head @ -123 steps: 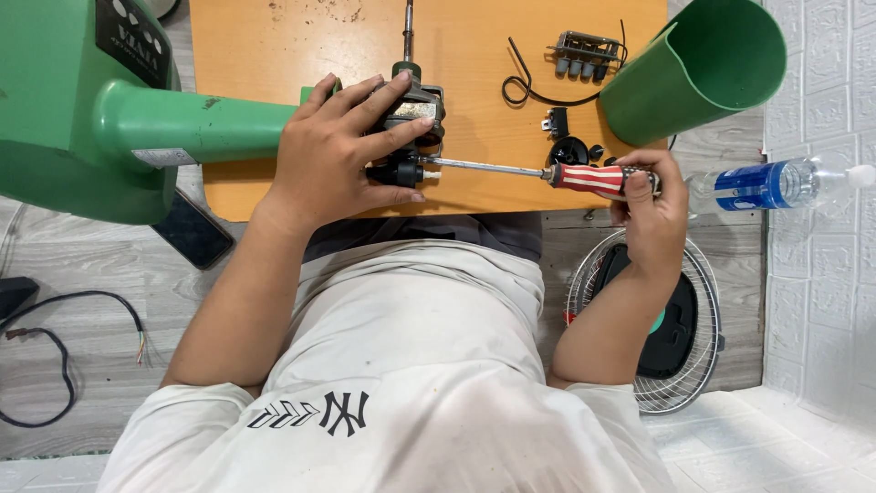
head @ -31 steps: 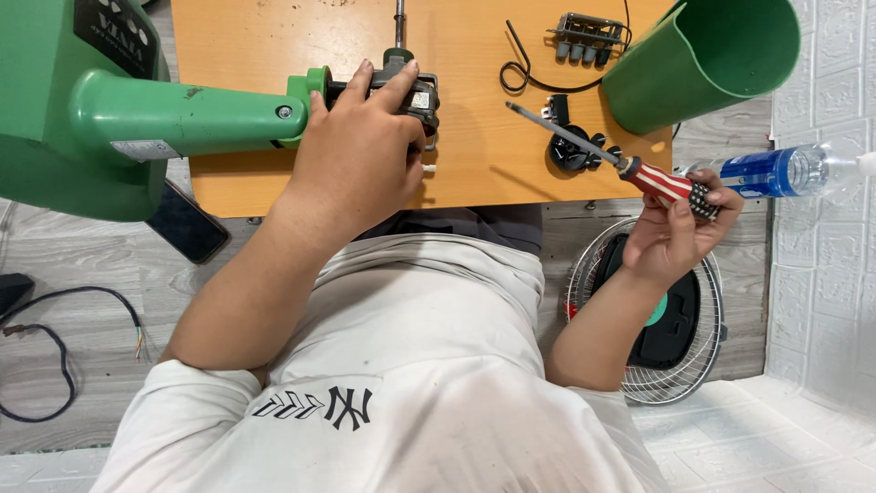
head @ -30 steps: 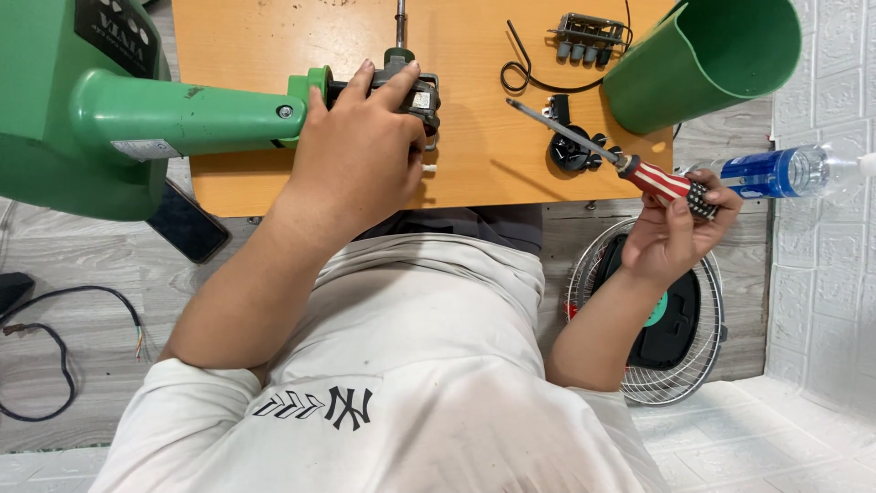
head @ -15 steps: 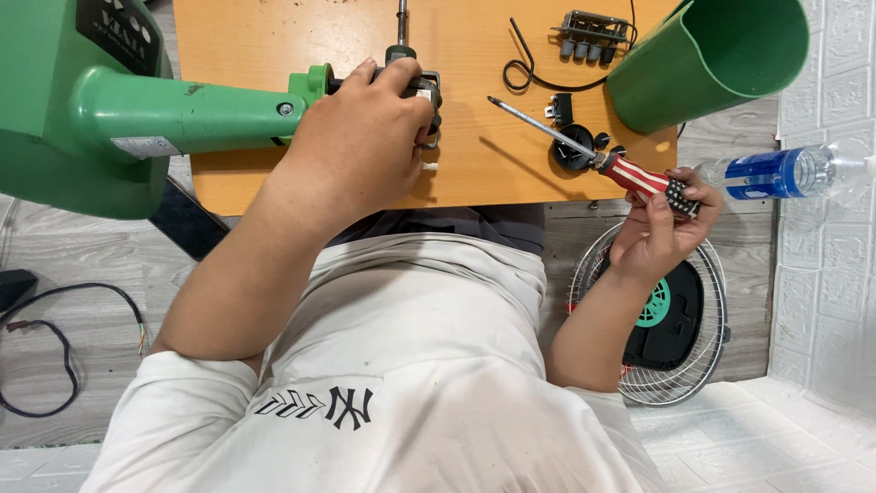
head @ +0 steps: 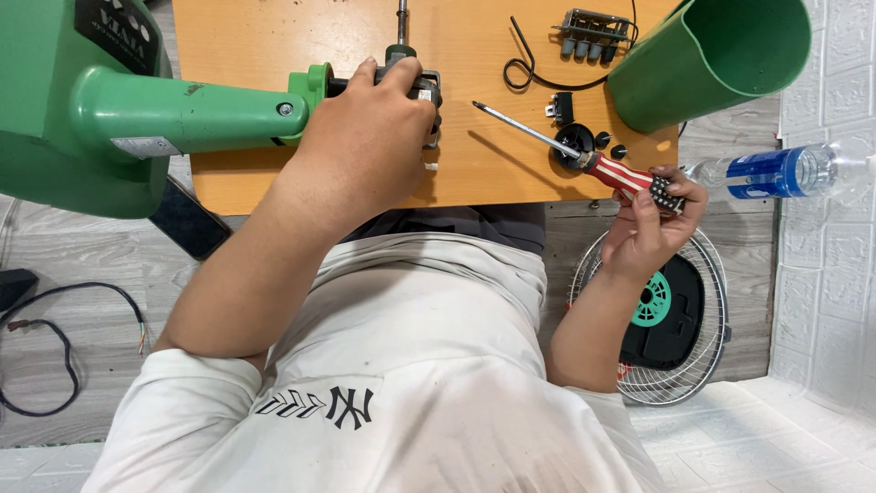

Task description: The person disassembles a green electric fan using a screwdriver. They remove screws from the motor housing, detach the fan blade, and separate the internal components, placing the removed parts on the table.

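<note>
An orange wooden desk [head: 274, 36] fills the far part of the view, set over a pale grey plank floor [head: 82, 256], with a white brick-pattern wall [head: 839, 55] running down the right side. The desk's near edge runs just in front of the person's body, and a broad bare patch of wood lies between the two hands. The left hand [head: 365, 137] is closed over a small dark motor block [head: 415, 82], grip clamped on it; the block sits on the desk at the end of the green fan neck [head: 182, 114], which reaches in from the big green fan housing [head: 46, 100] overhanging the desk's left edge. A metal shaft [head: 401, 18] sticks out of the block toward the far side. The right hand [head: 652, 228] hovers just past the near right corner, fingers pinched on the red striped handle of a screwdriver [head: 602, 169], whose blade slants far-left above the wood. Just beside the blade lie a black round knob [head: 573, 139], small black caps [head: 610, 146], a bent black wire [head: 525, 64] and a switch block [head: 589, 32]. A green plastic cone [head: 712, 55] crowds the far right corner. A water bottle [head: 776, 172] lies right of the hand, a wire fan guard [head: 675, 319] rests on the floor below it, and a loose black cable [head: 46, 347] curls at the left.
</note>
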